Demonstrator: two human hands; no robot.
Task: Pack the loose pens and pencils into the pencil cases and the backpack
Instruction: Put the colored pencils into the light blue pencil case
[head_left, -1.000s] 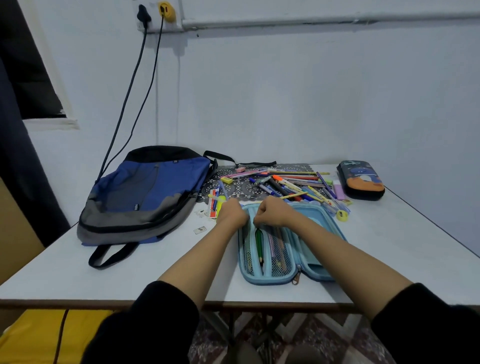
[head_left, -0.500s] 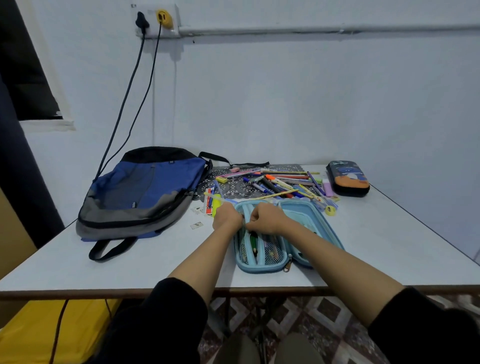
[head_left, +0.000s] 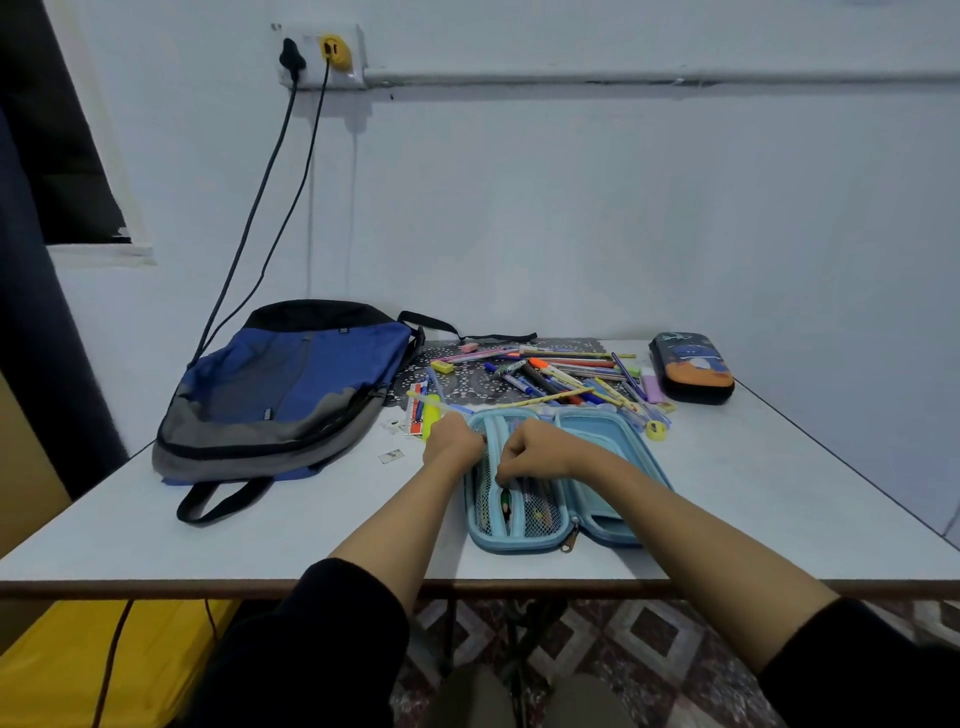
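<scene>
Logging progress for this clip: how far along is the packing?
Done: several pens already sit in the mesh pockets of the open blue pencil case. In hand: left grip and right grip are curled at the pockets' far end; what they hold is hidden. Left: a pile of pens and pencils behind it, the dark pencil case closed, the backpack lying flat, looks closed.

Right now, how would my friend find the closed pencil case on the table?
Start at the white table and look to its far right corner. Past the pile of pens lies the closed pencil case. It is dark with an orange patch, unlike the open light-blue case.
</scene>
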